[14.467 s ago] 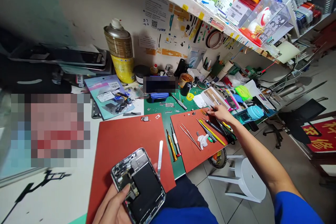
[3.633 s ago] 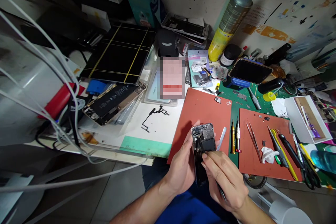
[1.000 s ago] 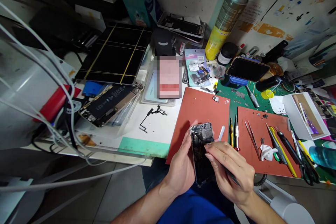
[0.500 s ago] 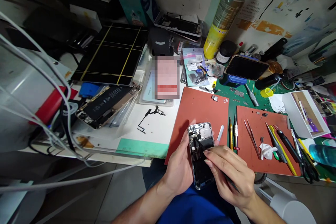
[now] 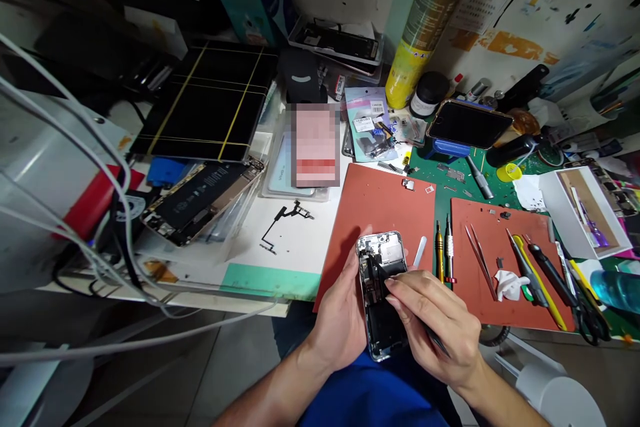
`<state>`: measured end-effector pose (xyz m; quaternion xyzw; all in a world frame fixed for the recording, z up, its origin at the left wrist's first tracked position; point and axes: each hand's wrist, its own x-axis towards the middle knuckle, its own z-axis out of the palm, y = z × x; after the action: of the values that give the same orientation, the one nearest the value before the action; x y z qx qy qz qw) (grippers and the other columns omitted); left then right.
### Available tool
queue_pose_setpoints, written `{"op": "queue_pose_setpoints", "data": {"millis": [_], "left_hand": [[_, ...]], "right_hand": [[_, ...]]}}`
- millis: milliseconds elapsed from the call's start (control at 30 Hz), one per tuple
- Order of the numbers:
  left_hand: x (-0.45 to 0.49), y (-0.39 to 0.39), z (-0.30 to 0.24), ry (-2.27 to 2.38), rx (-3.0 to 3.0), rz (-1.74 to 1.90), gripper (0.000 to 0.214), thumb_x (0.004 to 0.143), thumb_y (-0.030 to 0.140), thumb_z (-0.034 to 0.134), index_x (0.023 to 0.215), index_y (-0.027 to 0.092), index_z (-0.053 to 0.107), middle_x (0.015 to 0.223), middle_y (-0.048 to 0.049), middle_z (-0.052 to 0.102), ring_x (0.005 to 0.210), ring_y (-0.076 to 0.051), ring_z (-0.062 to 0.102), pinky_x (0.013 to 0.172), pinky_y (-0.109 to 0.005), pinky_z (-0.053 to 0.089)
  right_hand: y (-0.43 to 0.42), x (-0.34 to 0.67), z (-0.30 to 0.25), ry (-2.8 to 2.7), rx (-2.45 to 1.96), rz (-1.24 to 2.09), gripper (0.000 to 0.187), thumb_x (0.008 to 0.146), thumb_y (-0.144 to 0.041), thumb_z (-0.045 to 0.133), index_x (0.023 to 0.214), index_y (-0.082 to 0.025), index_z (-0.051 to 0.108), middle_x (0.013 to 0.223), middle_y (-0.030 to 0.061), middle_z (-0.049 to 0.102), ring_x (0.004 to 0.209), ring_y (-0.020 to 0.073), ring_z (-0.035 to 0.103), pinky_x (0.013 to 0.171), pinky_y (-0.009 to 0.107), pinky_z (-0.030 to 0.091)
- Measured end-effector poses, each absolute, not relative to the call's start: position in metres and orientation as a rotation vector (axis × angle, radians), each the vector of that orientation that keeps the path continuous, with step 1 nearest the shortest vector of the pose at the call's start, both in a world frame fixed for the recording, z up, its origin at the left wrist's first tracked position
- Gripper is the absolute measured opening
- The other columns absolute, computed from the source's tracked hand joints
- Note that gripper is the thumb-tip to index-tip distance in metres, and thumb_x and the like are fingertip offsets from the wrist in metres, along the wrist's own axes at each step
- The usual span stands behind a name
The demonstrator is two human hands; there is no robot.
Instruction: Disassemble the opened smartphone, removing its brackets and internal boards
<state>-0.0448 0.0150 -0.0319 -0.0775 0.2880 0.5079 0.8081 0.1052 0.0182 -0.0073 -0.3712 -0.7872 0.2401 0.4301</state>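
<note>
My left hand (image 5: 341, 320) is closed around the edge of an opened smartphone (image 5: 391, 252), whose inner parts face up. The phone is tilted over my lap at the near edge of a red-brown mat (image 5: 387, 203). In my right hand (image 5: 440, 323) is a pair of slim black tweezers (image 5: 381, 272), pinched between thumb and fingers. Their tip reaches into the upper middle of the phone, by the dark cables; what it touches there is too small to tell. A white plastic stick (image 5: 419, 251) lies just beyond my right hand.
Two screwdrivers (image 5: 439, 250) lie right of the mat. A second mat (image 5: 470, 267) carries metal tweezers (image 5: 481, 263), knives and a crumpled tissue (image 5: 510, 285). A black flex cable (image 5: 283, 217) rests on the white surface. White cables (image 5: 125, 213) hang at left; a spray can (image 5: 425, 27) stands behind.
The tweezer tip and my right hand have shifted slightly within the phone's upper half. My left hand keeps its hold on the phone. The whole view has moved a little.
</note>
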Motion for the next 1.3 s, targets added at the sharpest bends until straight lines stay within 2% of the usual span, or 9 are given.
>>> {"op": "queue_pose_setpoints", "data": {"millis": [267,500,867,1133,1300], "left_hand": [[-0.0484,0.0185,-0.0283,0.639,-0.206,1.028,0.058,0.105,0.045,0.059,0.162,0.037,0.046,0.150,-0.0058,0.067,0.140,-0.031,0.061,0.124,-0.053,0.040],[-0.0507,0.0182,-0.0330,0.606,-0.233,1.018,0.055,0.106,0.045,0.058,0.159,0.036,0.051,0.154,-0.0050,0.063,0.145,-0.032,0.056,0.126,-0.052,0.038],[-0.0526,0.0197,-0.0311,0.579,-0.245,1.027,0.056,0.107,0.041,0.055,0.162,0.035,0.045,0.157,-0.0053,0.061,0.148,-0.032,0.053,0.124,-0.052,0.039],[-0.0524,0.0198,-0.0323,0.556,-0.248,1.008,0.058,0.107,0.044,0.057,0.163,0.037,0.043,0.152,-0.0044,0.065,0.147,-0.030,0.054,0.125,-0.051,0.038],[-0.0531,0.0192,-0.0346,0.543,-0.241,1.001,0.057,0.107,0.043,0.055,0.163,0.038,0.043,0.154,-0.0048,0.063,0.147,-0.031,0.055,0.127,-0.053,0.036]], "right_hand": [[0.0261,0.1037,-0.0089,-1.946,-0.974,0.609,0.038,0.092,0.007,0.066,0.126,-0.010,0.071,0.102,0.0145,0.076,0.089,0.0213,0.073,0.073,0.037,0.064],[0.0291,0.1024,-0.0082,-1.945,-1.016,0.609,0.037,0.095,0.002,0.065,0.128,-0.016,0.072,0.101,0.0117,0.077,0.088,0.0208,0.075,0.073,0.036,0.066],[0.0229,0.1057,-0.0060,-1.910,-1.001,0.702,0.036,0.093,0.007,0.066,0.123,-0.013,0.072,0.101,0.0115,0.076,0.090,0.0197,0.073,0.076,0.036,0.064],[0.0275,0.1053,-0.0087,-1.908,-1.005,0.704,0.036,0.092,0.008,0.066,0.122,-0.011,0.072,0.103,0.0122,0.076,0.092,0.0193,0.072,0.078,0.036,0.063],[0.0281,0.1065,-0.0088,-1.909,-1.015,0.692,0.038,0.093,0.008,0.066,0.125,-0.012,0.072,0.105,0.0120,0.076,0.093,0.0192,0.072,0.079,0.036,0.062]]}}
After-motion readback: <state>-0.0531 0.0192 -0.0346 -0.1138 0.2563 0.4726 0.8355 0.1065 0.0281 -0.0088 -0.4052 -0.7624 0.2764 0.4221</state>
